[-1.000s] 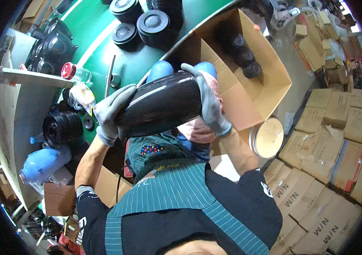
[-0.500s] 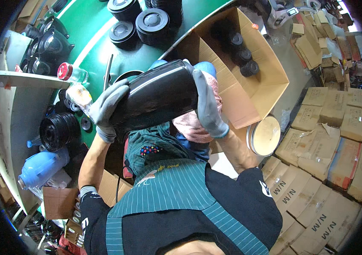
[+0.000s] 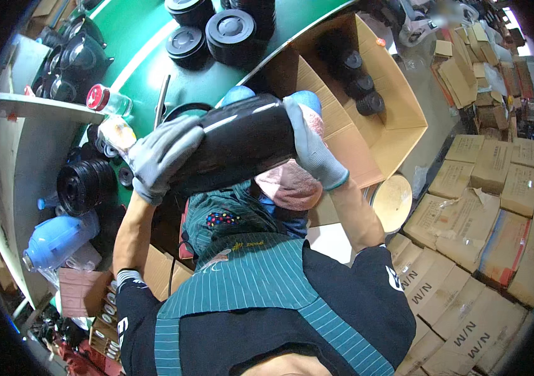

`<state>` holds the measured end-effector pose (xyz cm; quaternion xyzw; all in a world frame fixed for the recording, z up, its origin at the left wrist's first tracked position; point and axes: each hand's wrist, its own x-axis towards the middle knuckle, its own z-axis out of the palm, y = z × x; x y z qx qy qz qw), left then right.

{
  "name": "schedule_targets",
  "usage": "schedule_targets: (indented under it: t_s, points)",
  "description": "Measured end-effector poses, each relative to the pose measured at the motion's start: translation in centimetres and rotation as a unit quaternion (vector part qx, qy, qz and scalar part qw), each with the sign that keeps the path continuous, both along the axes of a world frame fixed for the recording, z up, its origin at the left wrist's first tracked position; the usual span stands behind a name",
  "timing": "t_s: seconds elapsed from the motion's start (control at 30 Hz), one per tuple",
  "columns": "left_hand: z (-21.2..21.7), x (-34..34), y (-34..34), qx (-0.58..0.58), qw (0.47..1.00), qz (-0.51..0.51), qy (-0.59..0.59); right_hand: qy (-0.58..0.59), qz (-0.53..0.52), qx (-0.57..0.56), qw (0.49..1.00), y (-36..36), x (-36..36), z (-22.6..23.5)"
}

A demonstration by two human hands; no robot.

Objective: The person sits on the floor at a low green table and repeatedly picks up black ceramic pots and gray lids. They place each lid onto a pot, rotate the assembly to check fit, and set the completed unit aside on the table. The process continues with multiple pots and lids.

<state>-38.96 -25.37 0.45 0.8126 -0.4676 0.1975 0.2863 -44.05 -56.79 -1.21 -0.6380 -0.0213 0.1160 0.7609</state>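
Observation:
I hold a large glossy black cylindrical part (image 3: 235, 144) sideways in front of my chest, above my lap. My left hand (image 3: 160, 156), in a grey glove, grips its left end. My right hand (image 3: 311, 147), in a grey glove with a blue cuff, wraps over its right end. A pink cloth (image 3: 289, 185) lies on my lap just under the part. Beyond it an open cardboard box (image 3: 398, 119) holds several black round parts (image 3: 358, 81).
A green table (image 3: 148, 44) carries several black round lids and housings, a small clear jar with a red cap (image 3: 105, 99) and a thin metal rod. A blue jug (image 3: 60, 238) sits at lower left. Stacked closed cartons (image 3: 486, 207) fill the floor on the right, beside a round pale lid (image 3: 393, 202).
The black part has been turned in my hands and lifted slightly up and to the right, toward the open box. Both hands keep their grip.

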Motion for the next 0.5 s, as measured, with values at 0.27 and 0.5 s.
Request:
schedule_targets:
  t_s: [0.27,0.5]
  points:
    - [-12.4,-3.0,4.7,-0.343,0.75,0.092,0.558,-0.424,0.01,-0.357,0.832,-2.1,-1.5,-1.7]
    - [-3.3,-2.2,1.3,-0.191,0.946,0.074,0.251,-0.002,0.081,-0.001,0.997,-0.5,-0.1,-1.9]
